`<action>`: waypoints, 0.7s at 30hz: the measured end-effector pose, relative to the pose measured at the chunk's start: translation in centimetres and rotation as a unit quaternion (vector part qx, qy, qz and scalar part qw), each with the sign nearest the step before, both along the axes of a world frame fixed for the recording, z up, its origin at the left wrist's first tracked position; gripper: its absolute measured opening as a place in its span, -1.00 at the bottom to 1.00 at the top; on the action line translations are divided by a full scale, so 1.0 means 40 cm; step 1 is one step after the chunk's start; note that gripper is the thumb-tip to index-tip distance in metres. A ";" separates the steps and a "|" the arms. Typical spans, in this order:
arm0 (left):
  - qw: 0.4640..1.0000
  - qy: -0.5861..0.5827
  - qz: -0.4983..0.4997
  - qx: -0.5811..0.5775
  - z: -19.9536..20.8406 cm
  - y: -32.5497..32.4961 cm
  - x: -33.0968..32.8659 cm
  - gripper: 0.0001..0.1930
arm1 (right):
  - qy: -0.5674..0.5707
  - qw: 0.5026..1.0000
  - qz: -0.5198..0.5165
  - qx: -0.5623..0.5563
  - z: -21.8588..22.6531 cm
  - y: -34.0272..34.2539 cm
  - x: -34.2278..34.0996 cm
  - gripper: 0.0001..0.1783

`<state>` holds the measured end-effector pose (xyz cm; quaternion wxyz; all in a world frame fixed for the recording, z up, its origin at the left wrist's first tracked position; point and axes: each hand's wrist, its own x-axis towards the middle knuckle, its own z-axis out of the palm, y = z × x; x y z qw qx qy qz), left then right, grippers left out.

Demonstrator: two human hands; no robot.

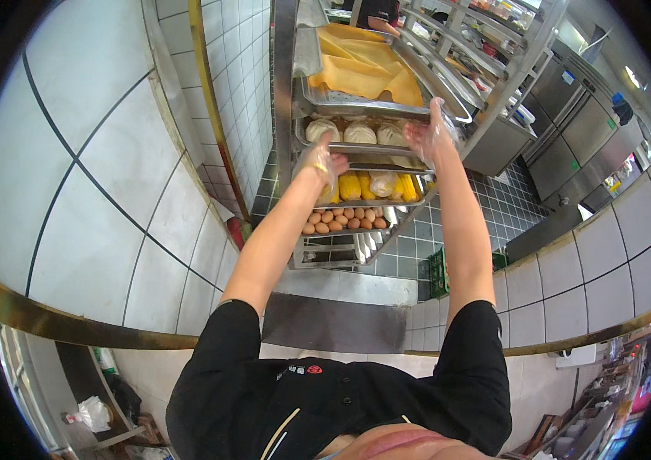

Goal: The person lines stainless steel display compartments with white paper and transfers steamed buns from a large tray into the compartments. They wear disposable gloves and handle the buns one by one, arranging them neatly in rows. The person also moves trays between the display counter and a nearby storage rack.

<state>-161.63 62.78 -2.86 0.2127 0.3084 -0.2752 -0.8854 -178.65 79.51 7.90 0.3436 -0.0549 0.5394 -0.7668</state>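
Both of my hands wear clear plastic gloves and reach forward to a metal rack. My left hand (324, 162) is at the front left of a tray of white buns (360, 133), its thumb over the leftmost bun and its fingers apart. At the tray's right front corner is my right hand (434, 136), thumb raised beside the upper tray and fingers spread inward. I cannot tell whether either hand touches the bun tray. Above it, a perforated metal tray (375, 103) carries yellow dough sheets (364, 65).
Lower on the rack are a tray of yellow corn cobs (350, 186) and a tray of brown eggs (344, 220). White tiled half-walls (88, 153) flank me. A green crate (438, 272) stands on the dark floor. A person (379, 14) is behind the rack; steel refrigerators (582, 123) stand right.
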 end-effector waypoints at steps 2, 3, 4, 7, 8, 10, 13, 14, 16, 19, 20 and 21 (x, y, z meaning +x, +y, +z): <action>0.993 0.060 0.069 0.081 0.015 -0.016 -0.033 -0.38 | 0.054 0.998 0.009 -0.017 -0.035 0.049 0.042 -0.15; 0.988 0.056 0.111 0.096 0.036 -0.010 -0.050 -0.45 | 0.063 0.997 -0.009 -0.037 -0.071 0.072 0.059 -0.16; 0.981 0.050 0.153 0.113 0.049 0.007 -0.054 -0.51 | 0.069 0.996 -0.027 -0.055 -0.108 0.106 0.081 -0.18; 0.978 0.049 0.158 0.127 0.080 0.099 0.011 -0.61 | 0.114 0.975 -0.185 -0.038 -0.174 0.219 0.134 -0.16; 0.977 0.043 0.156 0.135 0.071 0.135 0.049 -0.63 | 0.131 0.964 -0.230 -0.014 -0.197 0.261 0.129 -0.16; 0.985 0.084 0.120 0.090 0.025 0.203 0.128 -0.74 | 0.118 0.959 -0.255 0.028 -0.257 0.357 0.069 -0.20; 0.992 0.045 0.115 0.040 0.055 0.347 0.259 -0.75 | 0.132 0.981 -0.109 0.094 -0.266 0.493 -0.022 -0.21; 0.991 0.051 0.111 0.056 0.052 0.377 0.296 -0.78 | 0.113 0.984 -0.080 0.116 -0.240 0.499 -0.033 -0.22; 0.988 0.044 0.120 0.090 0.043 0.432 0.378 -0.76 | 0.103 0.987 0.087 0.091 -0.161 0.514 -0.015 -0.21; 0.994 0.034 0.101 0.035 0.069 0.546 0.496 -0.70 | 0.175 0.966 0.133 0.132 -0.131 0.483 -0.059 -0.49; 0.996 0.018 0.092 0.007 0.075 0.578 0.540 -0.61 | 0.220 0.952 0.133 0.167 -0.116 0.467 -0.046 -0.53; 0.994 -0.007 0.109 0.010 0.066 0.600 0.576 -0.63 | 0.217 0.953 0.132 0.168 -0.118 0.446 -0.029 -0.55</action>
